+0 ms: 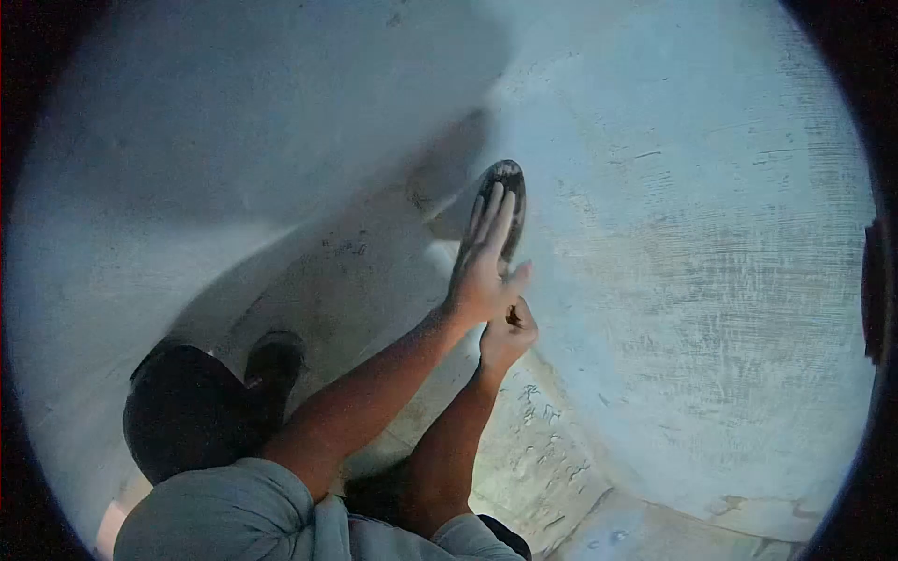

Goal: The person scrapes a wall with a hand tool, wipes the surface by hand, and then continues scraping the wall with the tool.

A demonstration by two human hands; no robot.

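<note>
A dark, long trowel [513, 173] with a rounded tip is against the pale, plaster-like surface. My left hand [486, 266] lies along the trowel's blade with its fingers stretched out and slightly apart, the fingertips short of the tip. Just below and to the right, my right hand [508, 337] is closed in a fist at the trowel's near end. Its grip appears to be round the handle, which is mostly hidden by the fingers. The two hands almost touch.
To the right, the pale surface [692, 280] shows rough, scratched streaks. A seam and a pitted strip [538, 449] run below the hands. My dark-clad knee [187, 411] and a dark shoe [275, 360] are at lower left. A shadow falls across the left side.
</note>
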